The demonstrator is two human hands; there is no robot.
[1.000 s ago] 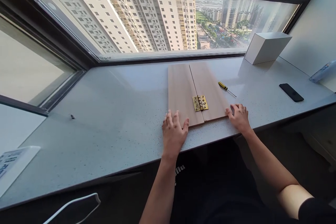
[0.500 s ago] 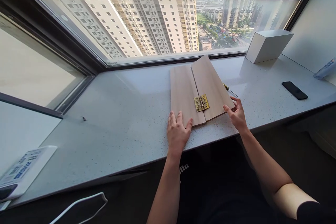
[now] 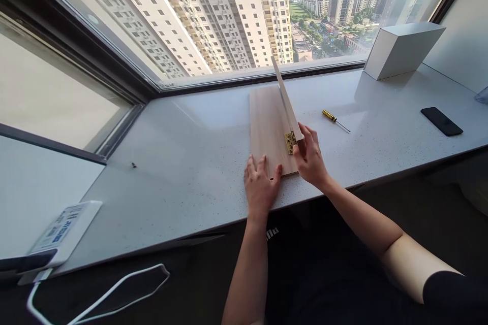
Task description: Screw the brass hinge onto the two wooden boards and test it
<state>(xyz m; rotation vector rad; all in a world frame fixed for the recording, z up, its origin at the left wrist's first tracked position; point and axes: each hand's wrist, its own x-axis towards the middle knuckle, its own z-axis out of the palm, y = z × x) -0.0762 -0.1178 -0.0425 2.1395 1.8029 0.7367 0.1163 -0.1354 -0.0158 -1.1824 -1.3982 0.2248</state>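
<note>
A pale wooden board [image 3: 265,122] lies flat on the white speckled counter. Joined to its right edge by a brass hinge [image 3: 290,143], a second wooden board [image 3: 286,99] stands up on edge, seen almost edge-on. My left hand [image 3: 261,183] rests with fingers spread on the near left corner of the flat board. With thumb on one side and fingers on the other, my right hand [image 3: 310,157] grips the near end of the raised board, just beside the hinge. Part of the hinge is hidden by the raised board and my right hand.
To the right lie a yellow-handled screwdriver [image 3: 335,120] and a black phone [image 3: 441,121]. A white box [image 3: 404,51] stands near the window. At the left are a small dark bit [image 3: 133,165], a white printed package [image 3: 64,233] and a white cable [image 3: 118,284].
My right hand has swung the right board up about the hinge, from nearly flat to upright, moving leftward. My left hand stays on the left board. The screwdriver is now fully uncovered.
</note>
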